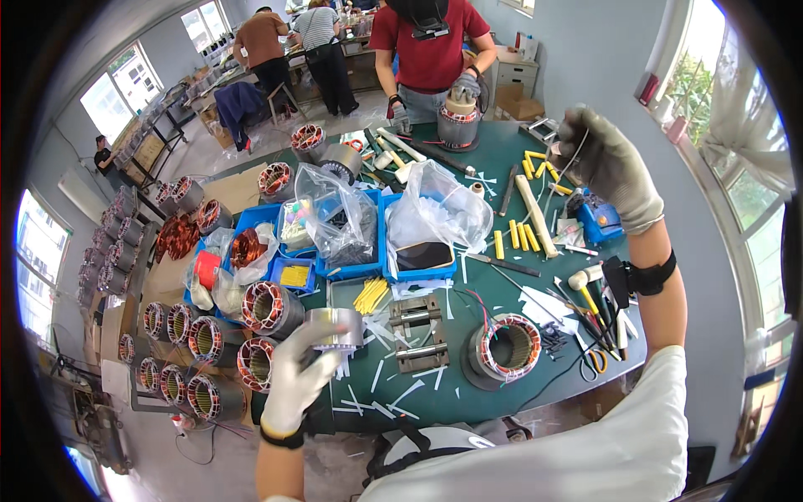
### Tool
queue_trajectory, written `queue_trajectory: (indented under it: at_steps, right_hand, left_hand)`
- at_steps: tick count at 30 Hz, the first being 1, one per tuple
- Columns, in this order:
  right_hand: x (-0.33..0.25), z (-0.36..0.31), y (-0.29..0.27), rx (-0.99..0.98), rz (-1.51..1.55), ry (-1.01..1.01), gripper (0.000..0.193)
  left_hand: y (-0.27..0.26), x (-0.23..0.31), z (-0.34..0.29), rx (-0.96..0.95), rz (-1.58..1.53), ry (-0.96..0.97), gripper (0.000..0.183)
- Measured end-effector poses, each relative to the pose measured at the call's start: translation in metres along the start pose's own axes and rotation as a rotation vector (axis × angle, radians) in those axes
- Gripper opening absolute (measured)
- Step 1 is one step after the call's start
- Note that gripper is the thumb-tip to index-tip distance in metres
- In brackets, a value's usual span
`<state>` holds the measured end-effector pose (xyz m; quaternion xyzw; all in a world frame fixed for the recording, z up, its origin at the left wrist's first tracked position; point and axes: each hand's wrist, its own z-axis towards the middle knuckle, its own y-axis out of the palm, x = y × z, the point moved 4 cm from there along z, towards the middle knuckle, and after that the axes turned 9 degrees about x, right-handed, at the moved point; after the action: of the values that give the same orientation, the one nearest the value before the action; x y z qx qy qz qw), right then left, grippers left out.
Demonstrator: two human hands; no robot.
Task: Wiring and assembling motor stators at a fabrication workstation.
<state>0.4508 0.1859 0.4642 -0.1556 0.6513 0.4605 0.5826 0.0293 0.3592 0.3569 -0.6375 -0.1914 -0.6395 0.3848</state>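
My left hand, in a white glove, has its fingers and thumb around the side of a plain silver metal cylinder at the table's near left. My right hand, in a soiled pale glove, is raised over the far right of the table. Its fingers are closed on a thin whitish cord that hangs down from them. Between my arms a wound stator stands upright, with red and green leads rising from it. Left of that stator sits a flat metal fixture with two rods.
Blue bins with bags and small parts line the middle. Several wound stators are stacked at left. Mallets, orange-handled scissors, yellow sticks and paper strips lie about. Across the table a person's gloved hand rests on another stator.
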Motion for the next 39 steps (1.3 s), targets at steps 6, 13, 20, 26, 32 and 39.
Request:
queue_trajectory:
  at_steps: [6, 13, 20, 26, 32, 39]
  right_hand:
    - [-0.055, -0.046, 0.134, -0.432, 0.329, 0.057, 0.035]
    - [-0.101, -0.003, 0.167, 0.102, 0.327, 0.003, 0.011]
    - [-0.116, 0.057, 0.124, 0.177, 0.222, -0.137, 0.023]
    - [-0.075, 0.109, 0.095, 0.311, 0.179, -0.025, 0.012]
    - [-0.017, 0.220, 0.038, 0.051, -0.966, -0.462, 0.029]
    - [-0.039, 0.228, -0.133, 0.469, -1.016, -0.405, 0.020]
  left_hand:
    - [0.122, 0.097, 0.065, -0.388, -0.026, 0.602, 0.079]
    - [0.147, 0.071, 0.033, -0.669, -0.498, 0.079, 0.063]
    - [-0.017, 0.055, -0.049, -0.196, -0.848, 0.075, 0.036]
    - [-0.140, 0.020, -0.107, 0.365, -0.581, 0.067, 0.039]
    - [-0.159, 0.029, -0.191, 0.602, -0.488, 0.215, 0.038]
    - [-0.182, -0.010, -0.255, -0.035, -0.725, 0.514, 0.035]
